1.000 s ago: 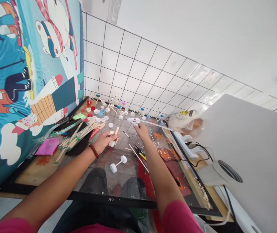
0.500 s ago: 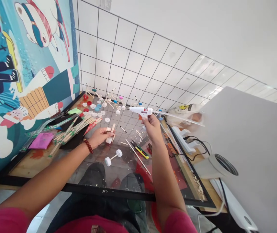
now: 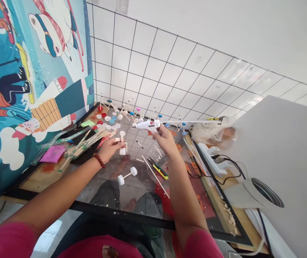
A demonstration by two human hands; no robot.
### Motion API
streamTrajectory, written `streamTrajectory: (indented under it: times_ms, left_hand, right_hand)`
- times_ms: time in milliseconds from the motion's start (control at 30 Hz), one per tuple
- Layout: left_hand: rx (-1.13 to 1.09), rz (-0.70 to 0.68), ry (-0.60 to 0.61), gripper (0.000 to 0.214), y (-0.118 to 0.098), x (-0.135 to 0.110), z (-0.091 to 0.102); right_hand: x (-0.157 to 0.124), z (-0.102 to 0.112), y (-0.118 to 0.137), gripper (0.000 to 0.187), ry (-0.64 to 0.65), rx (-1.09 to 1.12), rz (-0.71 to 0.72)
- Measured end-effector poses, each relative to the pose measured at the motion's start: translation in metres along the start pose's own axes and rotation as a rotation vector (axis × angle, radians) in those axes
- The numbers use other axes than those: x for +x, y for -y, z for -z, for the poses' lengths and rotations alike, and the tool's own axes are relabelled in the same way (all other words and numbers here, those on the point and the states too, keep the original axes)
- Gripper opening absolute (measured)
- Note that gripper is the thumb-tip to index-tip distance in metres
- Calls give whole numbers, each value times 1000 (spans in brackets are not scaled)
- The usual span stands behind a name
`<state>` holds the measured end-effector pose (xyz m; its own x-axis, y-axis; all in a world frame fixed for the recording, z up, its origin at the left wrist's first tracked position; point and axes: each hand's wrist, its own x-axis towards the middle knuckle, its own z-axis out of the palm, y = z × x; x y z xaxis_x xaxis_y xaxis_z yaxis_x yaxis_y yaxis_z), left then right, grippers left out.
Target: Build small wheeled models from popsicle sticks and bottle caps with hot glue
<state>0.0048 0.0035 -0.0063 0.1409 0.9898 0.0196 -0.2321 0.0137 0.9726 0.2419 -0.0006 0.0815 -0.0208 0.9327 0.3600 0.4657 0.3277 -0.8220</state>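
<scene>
Gluing stage, I judge: my right hand keeps its grip clenched round the glue gun above the counter, nozzle toward 9 o'clock. At the gun's 7 o'clock, my left hand pinches a stick-and-cap piece. The next move calls for the nozzle to meet that joint.

Right hand grips glue gun; left hand pinches stick-and-cap piece.

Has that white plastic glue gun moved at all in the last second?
Yes. The right hand has carried the white glue gun leftward, away from the white power strip, toward the stick-and-cap piece in the left hand.
</scene>
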Motion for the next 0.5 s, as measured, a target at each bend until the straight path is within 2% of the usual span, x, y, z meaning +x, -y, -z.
streamTrajectory:
  times_ms: [167,500]
  left_hand:
    - [-141,59,-74,45,-3,2,2]
    - [-123,72,-70,42,-1,3,2]
  right_hand:
    - [5,-16,-16,33,28,190,-146]
    - [9,-21,-39,32,8,203,-242]
